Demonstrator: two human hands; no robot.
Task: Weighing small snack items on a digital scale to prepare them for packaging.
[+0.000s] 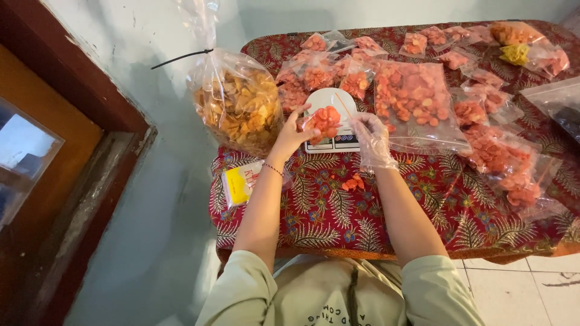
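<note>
My left hand [291, 134] grips a small clear bag of orange-red crackers [325, 121], holding it over a white kitchen scale [330, 143]. My right hand [371, 140], inside a thin clear plastic glove, holds the bag's other side by its top edge. Right of my hands lies a large open clear bag of orange crackers [414, 99]. A few loose orange crackers [353, 182] lie on the cloth between my forearms.
A big tied bag of yellow-brown chips [240, 106] stands at the table's left edge. Several small filled cracker bags [314, 75] crowd the back and right of the red patterned tablecloth [326, 211]. A yellow packet [239, 183] lies front left. A wooden door frame [72, 181] is at left.
</note>
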